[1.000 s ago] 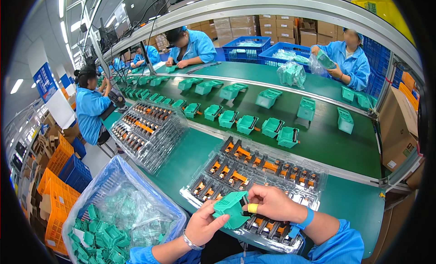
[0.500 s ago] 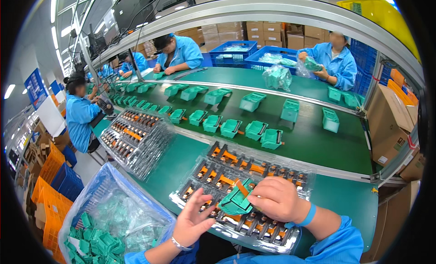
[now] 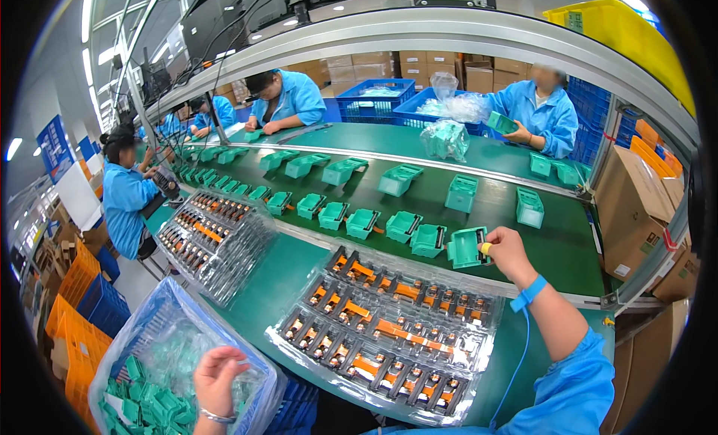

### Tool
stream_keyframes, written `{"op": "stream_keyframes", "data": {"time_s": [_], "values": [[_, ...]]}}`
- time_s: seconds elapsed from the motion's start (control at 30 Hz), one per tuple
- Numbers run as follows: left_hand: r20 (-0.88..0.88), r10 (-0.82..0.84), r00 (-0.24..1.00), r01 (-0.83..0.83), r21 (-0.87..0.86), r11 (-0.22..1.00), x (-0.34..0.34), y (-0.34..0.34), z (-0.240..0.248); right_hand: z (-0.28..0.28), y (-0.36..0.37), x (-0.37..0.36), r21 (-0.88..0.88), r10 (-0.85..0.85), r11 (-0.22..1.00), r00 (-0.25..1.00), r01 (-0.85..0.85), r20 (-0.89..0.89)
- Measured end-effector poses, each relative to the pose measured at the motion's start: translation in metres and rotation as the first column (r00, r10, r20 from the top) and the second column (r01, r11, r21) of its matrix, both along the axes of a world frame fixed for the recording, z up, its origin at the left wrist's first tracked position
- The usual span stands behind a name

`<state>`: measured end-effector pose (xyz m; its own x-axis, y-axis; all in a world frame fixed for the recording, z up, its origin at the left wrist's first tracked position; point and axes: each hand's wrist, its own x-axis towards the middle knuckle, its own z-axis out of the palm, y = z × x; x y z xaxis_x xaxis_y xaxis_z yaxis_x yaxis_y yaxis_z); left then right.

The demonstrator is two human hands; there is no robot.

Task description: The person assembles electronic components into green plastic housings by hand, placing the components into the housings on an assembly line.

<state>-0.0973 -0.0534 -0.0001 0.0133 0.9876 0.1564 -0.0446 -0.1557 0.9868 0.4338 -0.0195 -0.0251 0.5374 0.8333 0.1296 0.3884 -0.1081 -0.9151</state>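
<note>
Gripping a green housing [image 3: 467,248] by its right edge, the right hand [image 3: 507,254] is closed on it with thumb and fingers and holds it at the near edge of the belt [image 3: 486,203], last in the near row of like housings [image 3: 363,223]; a yellow cot covers one fingertip and a blue strap [image 3: 529,293] rings the wrist. The left hand [image 3: 217,377] is down at the near left, fingers curled and half open over the bagged bin [image 3: 161,375] of loose green parts [image 3: 142,397]; I cannot tell whether it has one pinched, since the fingertips sink behind the plastic film. Between the two hands, on the green desk [image 3: 277,285], lies a clear tray [image 3: 381,330] of small black and orange pieces, with a second tray [image 3: 213,237] farther left. To set the housing down well, I judge it should land flat and square, open face turned the same way as its neighbours, just beside the last one without knocking it, and the fingers should let go only once it sits steady on the belt. The reach into the bin looks best kept shallow, taking one part from the top rather than digging through the film. Across the belt other workers in blue coats sit at the far side, one holding a green part, with blue crates [image 3: 374,102] and cartons behind.
</note>
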Motion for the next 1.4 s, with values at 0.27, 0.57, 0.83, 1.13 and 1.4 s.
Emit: {"op": "stream_keyframes", "data": {"time_s": [0.27, 0.57, 0.83, 1.13, 1.4], "values": [[-0.235, 0.497, 0.835, -0.52, -0.043, 0.853, -0.138, -0.051, -0.006, -0.057, 0.059, 0.034, -0.146, -0.006, 0.988, 0.951, -0.041, -0.309], [-0.71, 0.664, 0.236, -0.773, 0.277, 0.57, -0.299, -0.092, -0.028, -0.089, 0.076, 0.075, -0.277, -0.037, 0.961, 0.983, -0.015, -0.181], [-0.86, 0.509, -0.042, -0.768, 0.353, 0.534, -0.383, -0.01, -0.044, -0.009, 0.05, 0.01, 0.015, 0.066, 0.997, 0.969, -0.072, 0.238], [-0.948, 0.309, -0.078, -0.881, 0.21, 0.423, -0.479, 0.049, -0.108, 0.057, -0.025, -0.134, 0.087, 0.379, 0.902, 0.873, -0.422, 0.307], [-0.96, 0.279, 0.029, -0.832, 0.131, 0.539, -0.468, 0.035, -0.112, 0.059, 0.013, -0.186, -0.259, 0.633, 0.757, 0.575, -0.6, 0.518]]}}
